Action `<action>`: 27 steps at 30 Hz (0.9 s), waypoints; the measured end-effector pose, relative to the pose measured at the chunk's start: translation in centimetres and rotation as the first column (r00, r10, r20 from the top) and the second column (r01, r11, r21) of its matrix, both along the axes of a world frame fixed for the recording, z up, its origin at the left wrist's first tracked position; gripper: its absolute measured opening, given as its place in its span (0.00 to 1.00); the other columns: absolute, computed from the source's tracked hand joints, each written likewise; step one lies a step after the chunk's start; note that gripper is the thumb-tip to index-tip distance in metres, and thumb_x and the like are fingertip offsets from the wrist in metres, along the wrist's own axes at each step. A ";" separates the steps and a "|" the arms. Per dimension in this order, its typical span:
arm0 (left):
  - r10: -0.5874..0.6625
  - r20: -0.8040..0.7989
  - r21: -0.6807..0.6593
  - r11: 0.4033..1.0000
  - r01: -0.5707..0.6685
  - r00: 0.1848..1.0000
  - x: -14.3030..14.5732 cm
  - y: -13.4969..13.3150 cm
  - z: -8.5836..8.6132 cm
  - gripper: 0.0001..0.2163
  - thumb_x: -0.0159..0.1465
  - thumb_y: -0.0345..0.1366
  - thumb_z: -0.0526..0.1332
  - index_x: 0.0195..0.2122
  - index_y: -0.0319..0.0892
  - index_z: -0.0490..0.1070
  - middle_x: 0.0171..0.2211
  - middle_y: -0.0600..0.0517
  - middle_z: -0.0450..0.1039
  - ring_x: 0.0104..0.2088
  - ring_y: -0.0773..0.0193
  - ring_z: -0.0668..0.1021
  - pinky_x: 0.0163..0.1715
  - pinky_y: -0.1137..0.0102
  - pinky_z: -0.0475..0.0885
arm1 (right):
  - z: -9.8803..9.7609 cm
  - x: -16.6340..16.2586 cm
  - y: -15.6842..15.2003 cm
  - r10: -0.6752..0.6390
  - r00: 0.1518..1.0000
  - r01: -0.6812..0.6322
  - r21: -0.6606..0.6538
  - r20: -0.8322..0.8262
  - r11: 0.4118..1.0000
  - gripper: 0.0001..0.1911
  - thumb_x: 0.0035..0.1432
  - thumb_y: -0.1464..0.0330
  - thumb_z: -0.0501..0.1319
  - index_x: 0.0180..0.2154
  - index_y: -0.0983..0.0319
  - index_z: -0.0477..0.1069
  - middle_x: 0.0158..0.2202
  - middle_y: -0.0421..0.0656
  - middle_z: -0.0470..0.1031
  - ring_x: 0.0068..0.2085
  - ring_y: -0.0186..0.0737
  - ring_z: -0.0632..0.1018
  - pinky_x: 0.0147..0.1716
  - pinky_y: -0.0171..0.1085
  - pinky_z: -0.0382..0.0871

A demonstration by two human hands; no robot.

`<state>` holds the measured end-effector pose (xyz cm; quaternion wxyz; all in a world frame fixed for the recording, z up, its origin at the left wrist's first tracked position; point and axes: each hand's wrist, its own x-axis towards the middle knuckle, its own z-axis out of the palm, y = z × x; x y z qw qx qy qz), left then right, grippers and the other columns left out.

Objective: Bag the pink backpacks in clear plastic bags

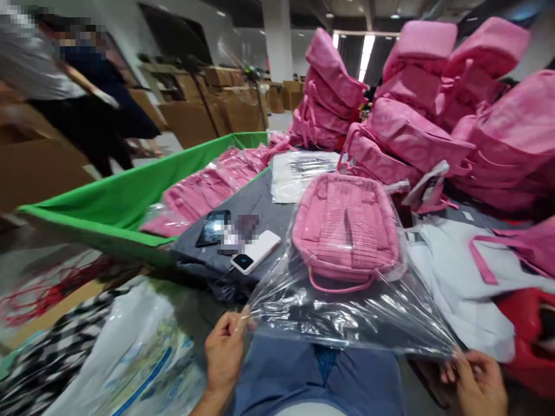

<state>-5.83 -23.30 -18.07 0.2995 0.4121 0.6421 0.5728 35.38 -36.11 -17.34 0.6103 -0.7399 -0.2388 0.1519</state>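
A pink bag (347, 225) with a handle lies inside a clear plastic bag (347, 323) on the dark table in front of me. The plastic's open edge is stretched wide toward my body. My left hand (225, 346) pinches its left corner, fingers closed. At the right corner, my right hand (477, 378) grips the plastic the same way. The pink bag's handle points toward me and lies within the plastic. Neither hand touches the pink bag itself.
Pink backpacks (416, 133) are piled at the back right. A green-lined bin (104, 179) on the left holds plastic-wrapped pink bags (212, 185). A white power bank (255, 251) and a phone (213, 227) lie on the table (260, 216). White sheets (299, 176) lie behind. Two people stand far left.
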 end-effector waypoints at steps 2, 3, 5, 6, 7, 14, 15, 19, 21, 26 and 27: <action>0.025 -0.016 -0.075 0.997 -0.026 1.000 0.0 -0.4 0.2 0.26 0.54 0.64 0.64 0.23 0.46 0.62 0.20 0.55 0.73 0.26 0.62 0.75 0.31 0.69 0.72 | 0.8 -0.7 -0.3 -0.060 0.998 0.060 0.009 0.006 0.998 0.31 0.41 0.42 0.72 0.32 0.57 0.62 0.20 0.33 0.68 0.20 0.36 0.72 0.20 0.35 0.70; 0.029 -0.029 -0.116 0.993 -0.032 0.999 0.0 -0.6 0.3 0.26 0.54 0.66 0.62 0.27 0.45 0.67 0.23 0.54 0.76 0.28 0.60 0.77 0.32 0.68 0.73 | 1.2 -1.0 -0.5 -0.075 0.995 0.076 0.000 0.066 0.997 0.31 0.42 0.42 0.71 0.31 0.58 0.63 0.22 0.34 0.69 0.22 0.35 0.73 0.21 0.34 0.70; -0.003 -0.047 -0.197 0.980 -0.006 0.999 -0.2 -1.1 0.3 0.30 0.54 0.70 0.58 0.35 0.44 0.73 0.26 0.53 0.79 0.29 0.56 0.79 0.31 0.65 0.75 | 1.8 -1.5 -1.1 -0.043 0.987 0.047 -0.017 0.156 0.999 0.29 0.45 0.43 0.71 0.29 0.59 0.64 0.24 0.35 0.69 0.25 0.34 0.73 0.24 0.33 0.70; -0.037 -0.049 -0.234 0.972 0.025 0.998 -0.4 -1.3 0.3 0.33 0.53 0.71 0.57 0.38 0.45 0.74 0.26 0.53 0.80 0.29 0.55 0.80 0.31 0.64 0.76 | 1.9 -1.5 -1.6 -0.016 0.988 0.018 -0.013 0.152 1.000 0.28 0.47 0.45 0.71 0.27 0.59 0.62 0.24 0.35 0.68 0.24 0.33 0.72 0.24 0.33 0.69; -0.075 -0.049 -0.267 0.962 0.060 0.996 -0.8 -1.6 0.2 0.34 0.52 0.73 0.56 0.40 0.45 0.75 0.26 0.53 0.80 0.28 0.54 0.80 0.31 0.63 0.77 | 2.0 -1.5 -2.2 0.006 0.995 -0.007 0.006 0.103 1.000 0.28 0.48 0.47 0.72 0.26 0.58 0.60 0.23 0.34 0.66 0.23 0.32 0.71 0.24 0.33 0.69; -0.330 0.398 -0.353 0.806 0.475 0.856 -4.5 -2.5 -0.7 0.41 0.40 0.59 0.76 0.55 0.49 0.73 0.48 0.46 0.83 0.46 0.42 0.83 0.43 0.56 0.81 | 2.7 1.5 -5.3 -0.082 0.924 0.114 0.065 -0.375 0.991 0.29 0.37 0.50 0.78 0.29 0.58 0.65 0.25 0.36 0.69 0.29 0.36 0.76 0.28 0.35 0.75; -0.309 0.463 -0.319 0.817 0.481 0.831 -4.6 -2.1 -0.3 0.40 0.41 0.58 0.76 0.55 0.49 0.73 0.51 0.45 0.81 0.49 0.40 0.82 0.44 0.55 0.81 | 3.0 1.9 -4.9 -0.078 0.928 0.095 0.029 -0.363 0.995 0.30 0.37 0.47 0.76 0.33 0.59 0.68 0.29 0.39 0.73 0.32 0.39 0.78 0.31 0.37 0.78; -0.329 0.444 -0.319 0.811 0.490 0.834 -2.9 0.4 1.9 0.37 0.38 0.62 0.75 0.44 0.43 0.79 0.45 0.42 0.83 0.47 0.41 0.81 0.41 0.59 0.80 | 4.2 2.4 -1.1 0.121 0.950 -0.185 -0.208 -0.287 0.961 0.37 0.38 0.37 0.69 0.38 0.59 0.72 0.30 0.43 0.76 0.30 0.43 0.79 0.25 0.37 0.75; -0.344 0.325 -0.364 0.814 0.452 0.881 -1.7 1.2 2.6 0.34 0.36 0.66 0.74 0.34 0.41 0.80 0.32 0.46 0.82 0.36 0.50 0.81 0.36 0.64 0.78 | 4.4 1.8 0.3 0.228 0.937 -0.308 -0.322 -0.264 0.895 0.37 0.36 0.35 0.69 0.34 0.60 0.72 0.22 0.39 0.71 0.21 0.37 0.71 0.17 0.33 0.64; -0.259 0.208 -0.280 0.908 0.311 0.943 -0.9 1.2 1.9 0.32 0.40 0.68 0.72 0.28 0.42 0.76 0.24 0.54 0.75 0.29 0.62 0.76 0.34 0.71 0.73 | 3.6 2.3 -1.4 0.244 0.930 -0.339 -0.387 -0.274 0.857 0.36 0.40 0.33 0.66 0.26 0.60 0.70 0.13 0.33 0.57 0.16 0.29 0.58 0.15 0.31 0.51; -0.232 0.236 -0.279 0.914 0.294 0.944 -1.1 1.2 1.6 0.32 0.40 0.68 0.72 0.29 0.42 0.75 0.24 0.54 0.75 0.30 0.62 0.76 0.34 0.71 0.73 | 3.4 2.9 -2.4 0.220 0.943 -0.306 -0.386 -0.250 0.870 0.36 0.39 0.33 0.66 0.25 0.60 0.69 0.13 0.34 0.58 0.16 0.29 0.59 0.15 0.31 0.53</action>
